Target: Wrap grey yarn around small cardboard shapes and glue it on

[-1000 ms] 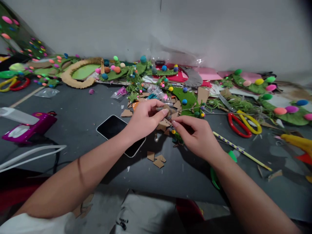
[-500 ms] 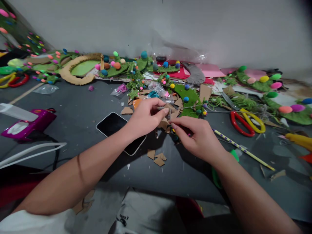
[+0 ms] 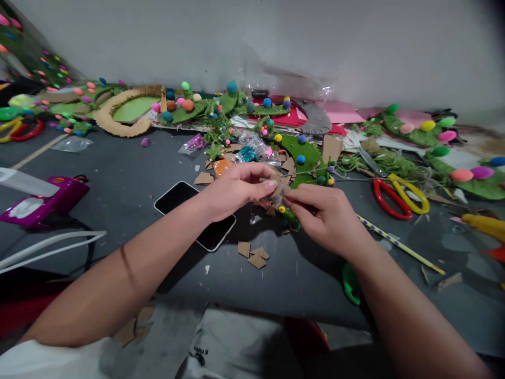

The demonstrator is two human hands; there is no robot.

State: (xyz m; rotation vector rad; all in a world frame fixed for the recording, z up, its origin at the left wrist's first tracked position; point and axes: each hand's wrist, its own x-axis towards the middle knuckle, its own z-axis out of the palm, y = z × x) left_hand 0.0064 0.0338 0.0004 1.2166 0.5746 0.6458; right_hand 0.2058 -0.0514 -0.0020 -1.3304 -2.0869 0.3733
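Over the middle of the table, my left hand (image 3: pixel 246 187) pinches a small brown-grey piece (image 3: pixel 279 190), blurred, with what looks like grey yarn around it. My right hand (image 3: pixel 321 213) is closed right beside it, thumb and forefinger pressed together; what lies between them is too small to make out. A strand of grey yarn (image 3: pixel 353 181) runs off to the right behind my right hand. Below the hands lie small cardboard scraps (image 3: pixel 258 261). Behind them sits a green felt crescent (image 3: pixel 305 155) with pompoms. A phone (image 3: pixel 215 237) lies partly under my left forearm.
Red-and-yellow scissors (image 3: pixel 394 202) and a dotted yellow stick (image 3: pixel 394 242) lie to the right. A purple device (image 3: pixel 51 197) with cables stands left. Pompom-covered green pieces (image 3: pixel 193 113) and a tan ring-shaped piece (image 3: pixel 122 129) line the wall. Plastic bags (image 3: pixel 254 147) lie mid-table.
My right hand has shifted slightly to the right. The brown-grey piece now shows between my hands, where a grey strand stretched before. The view has moved a little.
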